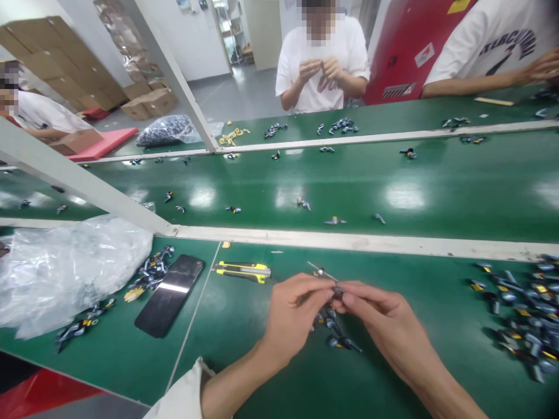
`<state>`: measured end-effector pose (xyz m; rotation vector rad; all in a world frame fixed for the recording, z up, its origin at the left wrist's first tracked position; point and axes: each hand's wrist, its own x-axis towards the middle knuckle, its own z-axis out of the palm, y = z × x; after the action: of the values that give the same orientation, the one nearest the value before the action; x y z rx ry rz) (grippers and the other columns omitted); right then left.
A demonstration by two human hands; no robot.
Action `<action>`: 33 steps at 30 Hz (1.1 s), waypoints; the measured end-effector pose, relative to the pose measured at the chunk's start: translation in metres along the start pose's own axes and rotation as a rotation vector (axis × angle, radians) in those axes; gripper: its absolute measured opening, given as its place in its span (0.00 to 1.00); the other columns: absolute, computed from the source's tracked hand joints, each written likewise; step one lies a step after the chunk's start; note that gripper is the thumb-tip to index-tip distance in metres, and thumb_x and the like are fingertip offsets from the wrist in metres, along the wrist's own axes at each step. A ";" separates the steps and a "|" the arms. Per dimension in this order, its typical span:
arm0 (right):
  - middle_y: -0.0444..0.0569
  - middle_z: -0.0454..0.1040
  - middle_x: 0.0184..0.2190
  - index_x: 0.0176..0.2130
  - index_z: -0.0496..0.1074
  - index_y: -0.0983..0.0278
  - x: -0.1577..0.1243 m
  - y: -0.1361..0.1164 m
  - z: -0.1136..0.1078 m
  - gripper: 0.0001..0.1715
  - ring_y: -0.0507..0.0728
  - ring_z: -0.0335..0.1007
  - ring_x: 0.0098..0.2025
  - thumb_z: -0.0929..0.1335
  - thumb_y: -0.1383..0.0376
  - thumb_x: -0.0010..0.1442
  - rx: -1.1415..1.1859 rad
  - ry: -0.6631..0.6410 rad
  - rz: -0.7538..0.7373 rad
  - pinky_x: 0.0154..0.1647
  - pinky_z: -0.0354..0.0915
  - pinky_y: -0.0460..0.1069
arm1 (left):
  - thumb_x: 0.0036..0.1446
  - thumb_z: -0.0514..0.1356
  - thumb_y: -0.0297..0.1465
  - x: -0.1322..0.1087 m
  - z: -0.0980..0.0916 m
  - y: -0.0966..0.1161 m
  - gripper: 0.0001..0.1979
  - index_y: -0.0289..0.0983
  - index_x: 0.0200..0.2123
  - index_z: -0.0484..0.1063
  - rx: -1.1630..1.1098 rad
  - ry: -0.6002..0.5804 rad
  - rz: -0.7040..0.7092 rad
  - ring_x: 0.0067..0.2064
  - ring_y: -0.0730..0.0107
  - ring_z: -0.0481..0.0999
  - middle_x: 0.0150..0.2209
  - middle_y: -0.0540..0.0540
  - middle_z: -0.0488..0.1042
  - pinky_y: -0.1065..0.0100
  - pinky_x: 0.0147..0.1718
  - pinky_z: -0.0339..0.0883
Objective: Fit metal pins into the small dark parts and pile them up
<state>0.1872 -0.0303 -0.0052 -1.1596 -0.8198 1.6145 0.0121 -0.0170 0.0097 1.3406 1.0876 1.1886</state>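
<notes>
Both hands meet over the green table, pinching one small dark metal part (338, 291) between their fingertips. My left hand (293, 311) closes on it from the left, with thumb and forefinger pressed together. From the right, my right hand (386, 314) grips the same part; the fingers hide much of it. Just beyond the fingertips shows a thin silvery piece (322, 271); whether it joins the held part I cannot tell. Beneath the hands lie several small dark metal parts (343, 342), a few with yellow bits. A yellow and black utility knife (243, 271) rests left of my left hand.
A large heap of similar parts (524, 314) lies at the right. On the left are a black phone (170, 295), a plastic bag (74, 267) and more parts (155, 267). Past a white rail (305, 237), a green belt (349, 183) carries scattered parts; people sit beyond it.
</notes>
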 end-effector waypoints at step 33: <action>0.45 0.84 0.34 0.33 0.82 0.58 -0.009 -0.006 0.020 0.05 0.53 0.82 0.34 0.73 0.68 0.58 -0.501 0.259 -0.468 0.36 0.76 0.40 | 0.63 0.63 0.23 -0.005 0.006 0.006 0.09 0.36 0.44 0.82 0.277 -0.101 0.207 0.43 0.71 0.79 0.42 0.44 0.79 0.71 0.46 0.73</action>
<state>0.1712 -0.0364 0.0095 -1.3566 -1.2532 0.8758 0.0180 -0.0236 0.0151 1.7429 1.0895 1.1326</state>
